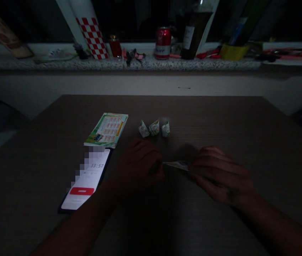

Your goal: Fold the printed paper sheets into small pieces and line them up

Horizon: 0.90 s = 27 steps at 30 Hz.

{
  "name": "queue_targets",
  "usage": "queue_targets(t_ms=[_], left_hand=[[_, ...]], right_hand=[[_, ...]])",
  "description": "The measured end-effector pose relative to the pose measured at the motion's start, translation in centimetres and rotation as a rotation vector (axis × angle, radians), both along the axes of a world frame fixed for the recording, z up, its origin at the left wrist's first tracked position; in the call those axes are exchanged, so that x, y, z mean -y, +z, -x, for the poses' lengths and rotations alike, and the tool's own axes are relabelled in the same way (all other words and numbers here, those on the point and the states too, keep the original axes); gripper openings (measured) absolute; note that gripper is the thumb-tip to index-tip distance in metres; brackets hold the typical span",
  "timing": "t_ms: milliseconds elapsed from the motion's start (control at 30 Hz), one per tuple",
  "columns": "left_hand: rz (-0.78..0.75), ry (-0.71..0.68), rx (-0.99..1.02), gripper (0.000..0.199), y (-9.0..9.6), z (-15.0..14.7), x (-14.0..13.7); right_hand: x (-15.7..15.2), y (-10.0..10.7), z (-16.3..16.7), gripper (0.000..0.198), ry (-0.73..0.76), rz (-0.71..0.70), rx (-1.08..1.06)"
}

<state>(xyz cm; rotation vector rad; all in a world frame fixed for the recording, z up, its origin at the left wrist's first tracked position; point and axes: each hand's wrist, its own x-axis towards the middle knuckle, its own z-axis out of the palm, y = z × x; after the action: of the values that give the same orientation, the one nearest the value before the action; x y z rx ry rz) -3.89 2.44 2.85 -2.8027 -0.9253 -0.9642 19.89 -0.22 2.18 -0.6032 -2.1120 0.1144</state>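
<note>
Looking light and easily creased, the paper [177, 164] is pinched between the curled left hand [141, 163] and right hand [220, 172] at opposite ends, probably best held there.

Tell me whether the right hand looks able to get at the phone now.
Probably not directly: the right hand holds the paper, and the left hand and forearm lie between it and the phone.

- Can [163, 43]: red and silver, upright.
- Sill [147, 66]: speckled, beneath the can.
- Bottle [190, 40]: dark, pale label, right of the can.
- Checked tube [93, 37]: red and white, left of the can.
- Phone [86, 180]: screen lit, well in front and left of the can.
</note>
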Motion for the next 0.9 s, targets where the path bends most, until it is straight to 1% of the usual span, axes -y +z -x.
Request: queue_targets(t_ms=[133,233,267,300,367,433,467,500,533,600,700,800,900], left_hand=[[-0.015,0.023,-0.004,0.005,0.6,0.8,-0.3],[-0.058,0.081,0.045,0.005,1.0,1.5,-0.5],[-0.05,0.116,0.07,0.005,1.1,1.6,-0.4],[-0.038,0.103,0.083,0.005,1.1,1.5,-0.2],[0.011,0.022,0.103,0.006,1.0,1.1,0.3],[0.018,-0.003,0.09,0.024,0.6,0.5,0.8],[0.025,-0.028,0.074,0.027,0.4,0.2,0.9],[0.041,-0.033,0.055,0.023,0.2,0.0,1.0],[0.039,-0.048,0.038,0.013,0.0,-0.1,1.0],[0.046,-0.077,-0.011,0.006,-0.2,-0.3,0.9],[0.049,-0.104,-0.071,0.01,-0.3,-0.5,0.8],[0.044,-0.133,-0.126,0.011,-0.4,-1.1,1.1],[0.037,-0.145,-0.148,0.014,-0.4,-1.7,1.4]], right_hand=[[-0.1,0.2,-0.2,0.017,-0.006,-0.001,-0.018],[-0.2,0.2,-0.5,0.019,-0.042,0.01,-0.051],[-0.3,0.1,-0.6,0.02,-0.049,0.021,-0.057],[-0.3,0.0,-0.6,0.021,-0.051,0.03,-0.062],[-0.3,-0.2,-0.5,0.022,-0.016,0.052,-0.051],[-0.3,-0.4,-0.2,0.022,0.025,0.067,-0.05],[-0.3,-0.5,-0.1,0.021,0.035,0.073,-0.05],[-0.3,-0.5,0.0,0.021,0.035,0.074,-0.051],[-0.3,-0.5,0.1,0.021,0.032,0.082,-0.041],[-0.4,-0.4,0.2,0.023,0.007,0.086,-0.026],[-0.5,-0.4,0.4,0.025,-0.029,0.047,-0.011],[-0.5,-0.7,0.9,0.021,-0.028,-0.006,0.033],[-0.4,-1.0,1.3,0.021,-0.025,-0.042,0.074]])
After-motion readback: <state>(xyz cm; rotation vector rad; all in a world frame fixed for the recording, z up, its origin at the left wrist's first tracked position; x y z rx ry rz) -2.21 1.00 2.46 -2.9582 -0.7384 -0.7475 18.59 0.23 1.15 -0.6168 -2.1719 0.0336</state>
